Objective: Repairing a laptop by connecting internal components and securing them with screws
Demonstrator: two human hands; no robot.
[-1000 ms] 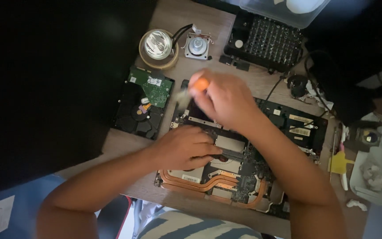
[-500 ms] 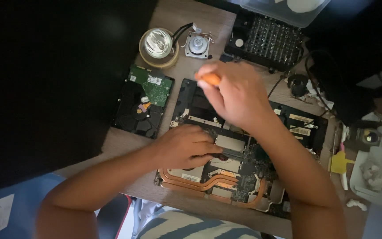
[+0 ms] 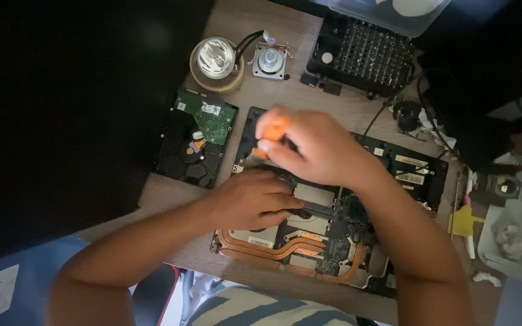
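An opened laptop base with copper heat pipes and a dark circuit board lies on the wooden table. My left hand rests flat on its left part, over the fan area. My right hand is closed around an orange-handled screwdriver, held above the upper left corner of the laptop base. The tool's tip is hidden between my hands.
An open hard drive with a green board lies left of the laptop. Behind it stand a round projector lamp and a small motor. A black screwdriver bit set sits at the back. Cables and clutter fill the right side.
My right hand with the orange screwdriver has shifted a little, twisting and dropping toward the laptop's upper left corner. My left hand has stayed pressed on the board.
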